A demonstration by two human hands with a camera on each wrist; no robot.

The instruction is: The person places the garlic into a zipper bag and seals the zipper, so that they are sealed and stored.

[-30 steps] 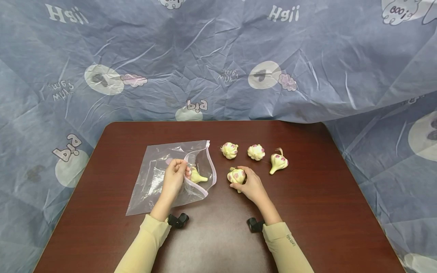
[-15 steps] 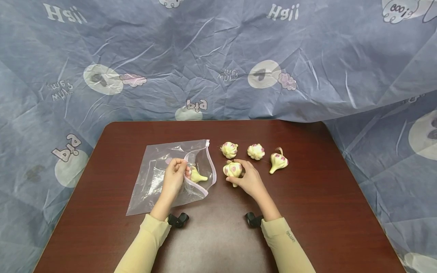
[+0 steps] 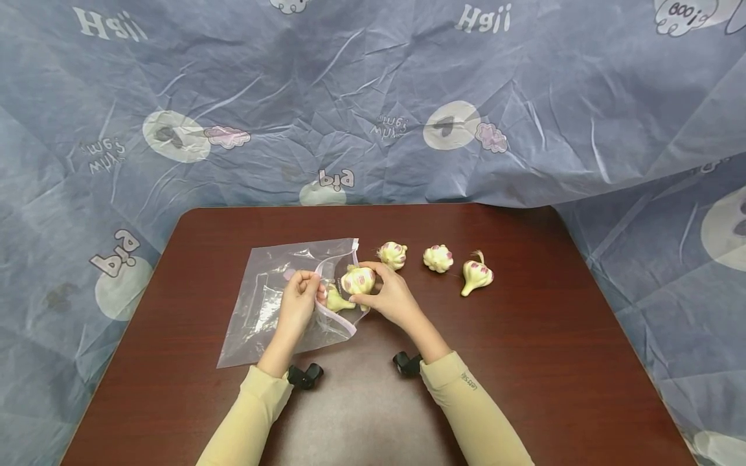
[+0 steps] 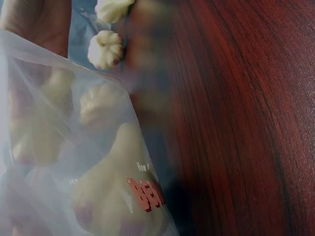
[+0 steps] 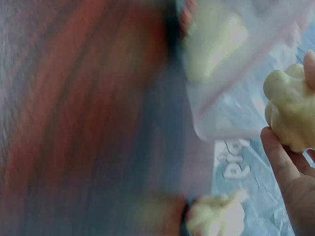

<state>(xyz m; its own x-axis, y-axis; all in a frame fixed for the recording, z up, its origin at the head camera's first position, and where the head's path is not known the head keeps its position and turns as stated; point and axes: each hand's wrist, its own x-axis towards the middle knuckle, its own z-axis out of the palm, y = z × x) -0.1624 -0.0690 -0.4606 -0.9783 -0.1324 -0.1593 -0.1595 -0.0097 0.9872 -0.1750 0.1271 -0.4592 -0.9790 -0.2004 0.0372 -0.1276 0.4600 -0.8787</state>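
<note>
A clear zip bag (image 3: 250, 323) lies on the table with its mouth spread toward the right. My left hand (image 3: 299, 299) pinches the bag's near lip between thumb and fingers. One garlic bulb (image 3: 336, 300) sits inside, just past the mouth; the left wrist view shows that bulb (image 4: 118, 191) through the plastic. Between the thumb and fingers of my right hand (image 3: 392, 296) is another garlic bulb (image 3: 358, 281), held at the bag's mouth. In the right wrist view this held bulb (image 5: 290, 110) appears beside the bag's edge.
Three more garlic bulbs stand in a row toward the back: a left one (image 3: 392, 255), a middle one (image 3: 438, 258) and a right one (image 3: 478, 276) with a curled stem. A blue patterned cloth (image 3: 373, 97) hangs behind the brown table (image 3: 524, 362).
My right hand has carried its garlic bulb leftward from the table's middle to the bag's mouth. The left hand and the bag have stayed almost where they were.
</note>
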